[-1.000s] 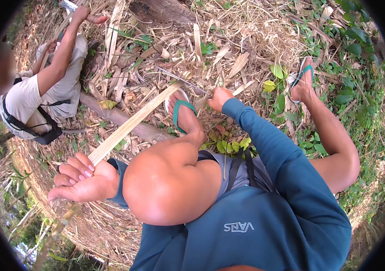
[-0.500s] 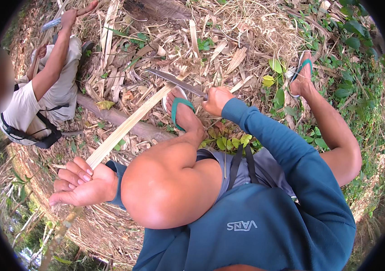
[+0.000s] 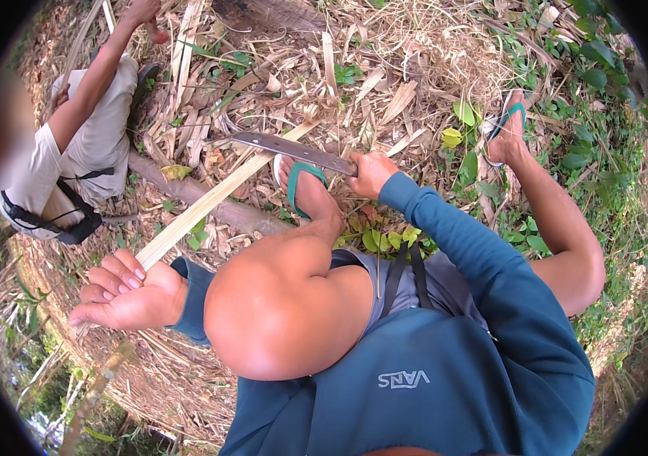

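Observation:
A long, pale split strip of wood or bamboo (image 3: pixel 202 204) slants from lower left up toward the ground beside my sandaled foot (image 3: pixel 310 191). My left hand (image 3: pixel 130 291) closes around its near end, beside my raised knee. In my right hand (image 3: pixel 373 175) is a machete (image 3: pixel 301 153), gripped by its handle, most of which the fingers hide. The dark, broad blade points left and crosses the strip near its far end, just above my foot. Whether blade and strip touch, I cannot tell.
A co-worker (image 3: pixel 84 144) in light clothes sits at the upper left, one arm stretched upward. A thin log (image 3: pixel 217 207) lies behind the strip, and a thicker log (image 3: pixel 267 15) at the top. Dry leaves and shavings cover the ground; green plants (image 3: pixel 598 152) grow at right.
My left hand has shifted slightly left with the strip. The machete has moved left, its flat side now showing more. The co-worker's raised hand has moved up, and the bluish tool there is out of sight.

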The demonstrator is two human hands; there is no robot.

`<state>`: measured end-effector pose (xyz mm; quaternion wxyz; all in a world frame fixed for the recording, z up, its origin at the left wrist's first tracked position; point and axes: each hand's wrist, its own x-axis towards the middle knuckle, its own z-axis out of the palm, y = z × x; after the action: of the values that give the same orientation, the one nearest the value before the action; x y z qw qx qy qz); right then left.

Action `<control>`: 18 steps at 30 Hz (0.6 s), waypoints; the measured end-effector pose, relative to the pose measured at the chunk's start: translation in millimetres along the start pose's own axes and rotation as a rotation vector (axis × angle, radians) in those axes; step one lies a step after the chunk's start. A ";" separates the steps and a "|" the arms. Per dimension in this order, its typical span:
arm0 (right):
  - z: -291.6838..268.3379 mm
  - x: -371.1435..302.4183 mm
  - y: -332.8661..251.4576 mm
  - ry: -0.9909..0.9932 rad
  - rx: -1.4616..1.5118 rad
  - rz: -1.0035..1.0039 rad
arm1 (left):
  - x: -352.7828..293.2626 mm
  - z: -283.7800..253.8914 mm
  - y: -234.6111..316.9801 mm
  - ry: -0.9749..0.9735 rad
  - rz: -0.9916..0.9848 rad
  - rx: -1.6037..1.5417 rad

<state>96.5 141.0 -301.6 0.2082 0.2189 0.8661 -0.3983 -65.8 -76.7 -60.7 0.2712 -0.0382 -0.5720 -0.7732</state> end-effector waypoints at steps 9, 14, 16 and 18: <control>-9.8 -10.9 1.7 -0.014 -0.013 0.054 | 6.7 4.9 -10.2 -0.026 -0.028 -0.025; 12.1 15.3 61.6 0.139 -0.118 0.216 | 10.2 10.2 -12.7 -0.022 -0.057 -0.033; -2.1 10.6 39.1 0.038 -0.079 0.174 | 10.7 5.0 -14.8 0.001 -0.046 -0.024; -11.5 -1.0 11.3 -0.022 0.005 0.135 | 15.6 0.6 -13.8 0.019 -0.020 -0.021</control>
<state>101.3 156.4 -300.9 0.2438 0.2730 0.8460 -0.3878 -85.5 -79.3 -66.6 0.2687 -0.0279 -0.5615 -0.7822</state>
